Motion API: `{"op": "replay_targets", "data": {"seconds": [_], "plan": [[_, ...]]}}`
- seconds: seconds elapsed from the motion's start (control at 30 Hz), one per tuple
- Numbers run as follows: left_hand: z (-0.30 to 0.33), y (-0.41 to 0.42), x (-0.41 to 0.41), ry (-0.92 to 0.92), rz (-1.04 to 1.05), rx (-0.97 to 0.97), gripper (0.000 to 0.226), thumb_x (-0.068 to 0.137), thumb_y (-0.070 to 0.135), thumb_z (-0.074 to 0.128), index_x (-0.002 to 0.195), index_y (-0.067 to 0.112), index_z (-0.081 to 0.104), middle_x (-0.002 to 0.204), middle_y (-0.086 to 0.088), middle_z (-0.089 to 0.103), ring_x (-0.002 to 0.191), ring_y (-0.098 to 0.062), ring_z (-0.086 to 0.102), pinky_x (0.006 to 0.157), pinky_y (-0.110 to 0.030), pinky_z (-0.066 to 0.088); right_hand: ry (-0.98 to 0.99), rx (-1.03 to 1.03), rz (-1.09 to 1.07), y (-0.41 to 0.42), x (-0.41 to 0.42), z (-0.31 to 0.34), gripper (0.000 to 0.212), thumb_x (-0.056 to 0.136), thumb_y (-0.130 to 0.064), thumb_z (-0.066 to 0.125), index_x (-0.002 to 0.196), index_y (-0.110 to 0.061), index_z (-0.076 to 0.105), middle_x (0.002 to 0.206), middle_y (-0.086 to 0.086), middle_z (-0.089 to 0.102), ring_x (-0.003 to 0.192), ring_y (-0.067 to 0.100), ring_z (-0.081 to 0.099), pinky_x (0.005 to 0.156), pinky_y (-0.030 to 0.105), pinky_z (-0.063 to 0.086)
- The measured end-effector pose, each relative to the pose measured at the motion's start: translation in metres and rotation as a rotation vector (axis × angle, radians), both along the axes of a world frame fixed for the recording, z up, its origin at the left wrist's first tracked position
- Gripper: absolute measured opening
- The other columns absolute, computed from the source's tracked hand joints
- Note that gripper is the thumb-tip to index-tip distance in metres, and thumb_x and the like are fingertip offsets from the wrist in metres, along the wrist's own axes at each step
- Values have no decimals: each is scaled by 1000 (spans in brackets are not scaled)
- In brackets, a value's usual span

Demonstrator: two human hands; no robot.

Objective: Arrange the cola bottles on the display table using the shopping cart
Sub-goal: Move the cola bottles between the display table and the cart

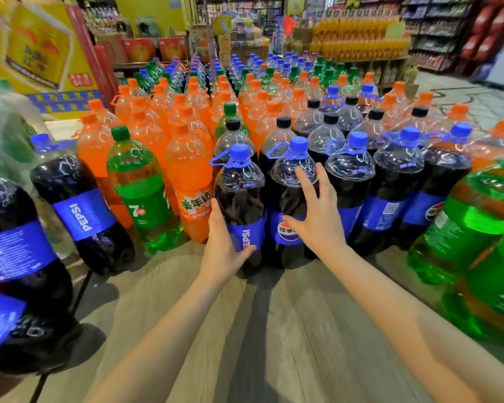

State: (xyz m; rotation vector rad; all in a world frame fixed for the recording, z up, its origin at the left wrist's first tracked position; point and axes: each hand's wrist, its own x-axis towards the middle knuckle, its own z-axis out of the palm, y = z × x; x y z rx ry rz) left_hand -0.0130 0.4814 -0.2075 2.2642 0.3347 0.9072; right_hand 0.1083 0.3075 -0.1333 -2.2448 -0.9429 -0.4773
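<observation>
Shop — stocked shelves [437, 30] (soda display)

Two bare arms, coming up from the bottom of the frame toward the middle. No sleeves on either arm. Left hand [224, 245] a little left of the frame's middle, right hand [317, 210] a little right of it. Slim arms, getting wider toward the bottom edge. Slim fingers with short nails. Smooth forearms, the left one partly in shadow along its lower side.

Orange soda bottles [186, 158], green bottles [141, 196], store shelves [437, 30]
</observation>
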Motion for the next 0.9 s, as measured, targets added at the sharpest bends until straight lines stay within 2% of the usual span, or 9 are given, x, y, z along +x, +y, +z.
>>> {"op": "replay_targets", "data": {"seconds": [0.1, 0.27, 0.43, 0.53, 0.63, 0.73, 0.8, 0.9], "plan": [[3, 8, 10, -7, -4, 8, 147, 67, 21, 91, 140, 48, -34, 160, 2, 1, 151, -17, 6, 121, -35, 16, 1, -4, 3, 0, 0, 0, 99, 75, -22, 80, 151, -36, 17, 160, 2, -1, 143, 29, 14, 89, 39, 46], [2, 14, 13, 26, -3, 17, 147, 66, 23, 91, 141, 45, -34, 159, 0, 3, 150, -18, 5, 120, -31, 14, -6, -18, 0, 0, 1, -2, 102, 74, -23, 81, 150, -38, 14, 160, 0, -4, 142, 28, 14, 87, 39, 47], [12, 6, 9, 94, 39, 36, 145, 66, 23, 91, 142, 38, -31, 163, -10, 5, 148, -14, 6, 118, -33, 18, -48, -168, -71, 1, -3, 0, 113, 78, -35, 77, 146, -41, -12, 159, 2, -16, 143, 29, 8, 74, 35, 54], [16, -4, 5, 119, 77, 25, 133, 73, 20, 87, 150, 19, -22, 164, -11, 0, 150, -20, 6, 119, -33, 19, -73, -247, -108, 0, -9, 4, 108, 83, -41, 69, 143, -36, -21, 158, 10, -18, 145, 33, 7, 86, 35, 52], [11, -16, -5, 160, 100, 95, 118, 82, 29, 78, 152, 2, -13, 163, -17, -8, 151, -28, -1, 118, -29, 14, -102, -260, -95, -12, -20, -9, 98, 85, -43, 66, 150, -26, -5, 159, 19, -1, 144, 38, 14, 106, 43, 38], [1, -32, -17, 189, 109, 259, 109, 84, 34, 75, 154, -1, 0, 160, -25, -7, 150, -34, 0, 118, -41, 21, -92, -356, -61, -37, -30, -37, 85, 85, -46, 65, 152, -24, 17, 158, 16, 13, 143, 39, 22, 110, 53, 32], [-3, -47, -23, 230, 69, 366, 95, 85, 36, 74, 153, -1, 18, 159, -29, 3, 149, -40, 10, 115, -50, 25, -74, -394, -31, -56, -32, -53, 79, 85, -47, 65, 150, -24, 27, 158, 12, 20, 142, 36, 24, 111, 55, 30], [-3, -71, -27, 336, 66, 469, 73, 90, 49, 58, 146, 4, 43, 156, -19, 31, 143, -35, 33, 107, -59, 36, -18, -446, 5, -82, -29, -62, 71, 90, -49, 56, 150, -26, 27, 159, 9, 16, 146, 31, 16, 116, 47, 13]]}}
